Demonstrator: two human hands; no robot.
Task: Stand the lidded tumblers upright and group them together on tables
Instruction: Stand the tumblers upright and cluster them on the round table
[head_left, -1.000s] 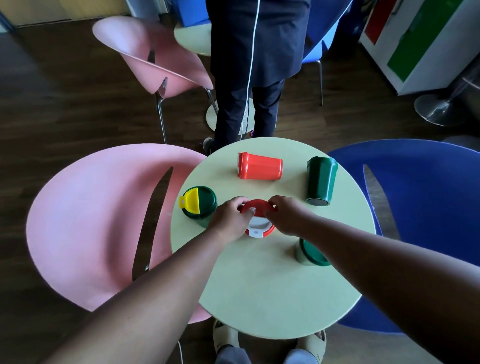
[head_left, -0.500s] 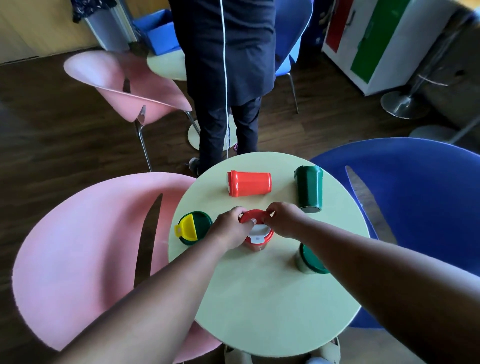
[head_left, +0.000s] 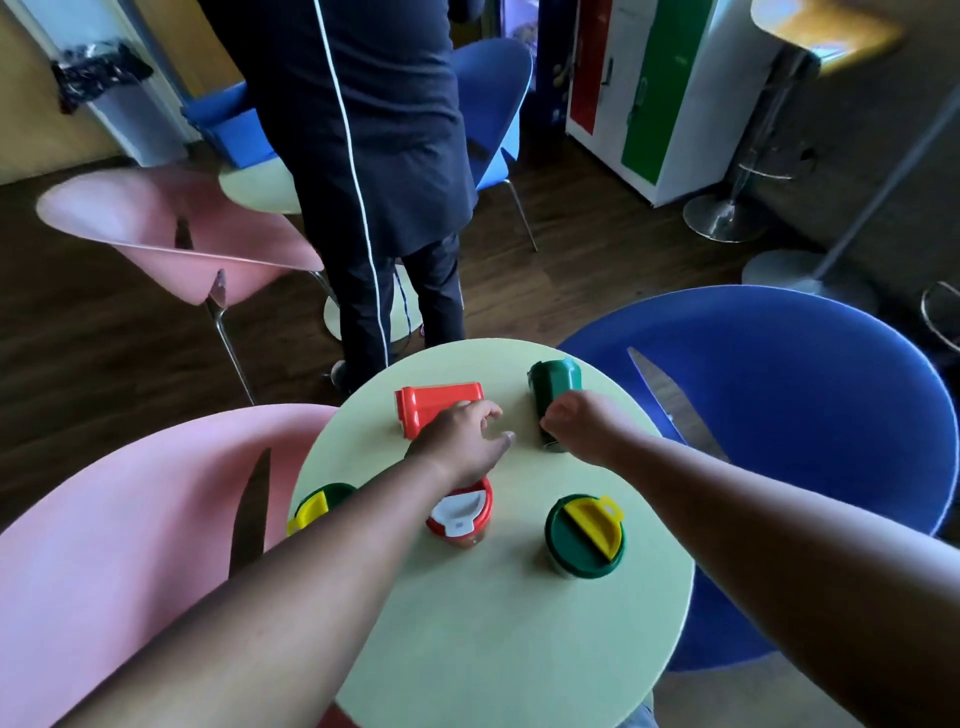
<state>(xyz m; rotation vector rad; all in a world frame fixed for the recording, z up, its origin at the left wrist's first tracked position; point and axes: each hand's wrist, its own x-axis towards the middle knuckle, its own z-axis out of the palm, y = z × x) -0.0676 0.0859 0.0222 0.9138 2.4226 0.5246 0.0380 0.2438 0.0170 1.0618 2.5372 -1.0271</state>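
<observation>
Tumblers, five of them, are spread over the round pale-green table (head_left: 498, 649). Taking the red-lidded tumbler (head_left: 460, 514) near the middle as the landmark: it is stood upright, with a white flap on its lid. Off to its left, at the table edge, an upright green tumbler (head_left: 318, 508) with a yellow flap is seen, half hidden by the forearm. To its right another upright green one (head_left: 584, 535) with a yellow flap is stood, apart from it. Beyond it, on the far side, an orange tumbler (head_left: 434, 410) is laid on its side, and further right a dark green tumbler (head_left: 553, 387) is laid on its side too.

The left hand (head_left: 460, 441) is spread loosely over the orange tumbler's end, fingers curled and touching it, not really clamped yet. The right hand (head_left: 584, 428) is curled around the dark green tumbler's lower end; how tight the grip is can't be told. A pink chair (head_left: 104, 571) and a blue chair (head_left: 779, 415) are tucked in beside the table.
</observation>
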